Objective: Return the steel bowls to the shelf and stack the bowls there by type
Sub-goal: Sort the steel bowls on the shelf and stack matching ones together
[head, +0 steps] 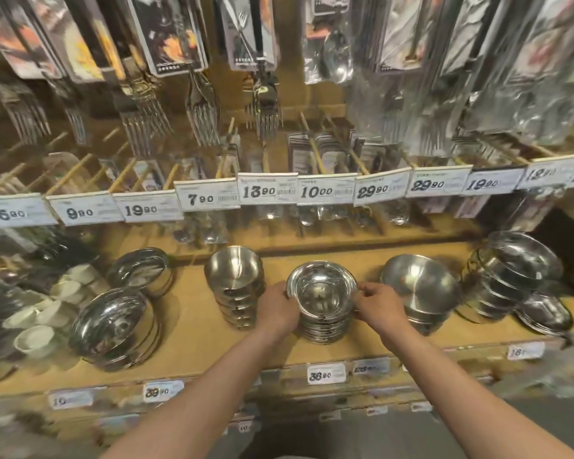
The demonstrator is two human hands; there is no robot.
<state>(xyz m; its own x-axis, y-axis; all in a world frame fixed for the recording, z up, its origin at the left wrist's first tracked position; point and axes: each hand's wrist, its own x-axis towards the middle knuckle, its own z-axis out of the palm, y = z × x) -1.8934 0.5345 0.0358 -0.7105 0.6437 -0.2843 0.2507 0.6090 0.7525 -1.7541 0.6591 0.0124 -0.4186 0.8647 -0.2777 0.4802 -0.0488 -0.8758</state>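
Steel, wide-rimmed: the top bowl point(322, 289) sits on a stack of matching rimmed bowls point(323, 327) mid-shelf, toward the front edge. Left hand point(277, 309) curls round the left side of rim and stack; right hand point(376, 304) pinches the right rim with fingertips. Both have hold of it; neither is spread flat.

Likely step: seating this bowl squarely on its stack. To do it well, keep the rim level, press evenly from both sides, check it nests concentric before letting go. Polished steel will slide, so release gently.

Neighbours: a stack of plain deep bowls point(234, 286) just beside on the left, a broader bowl stack point(420, 289) near on the right. Keep elbows clear of both. Wooden shelf point(193, 326) beneath; price tags point(267, 192) above.
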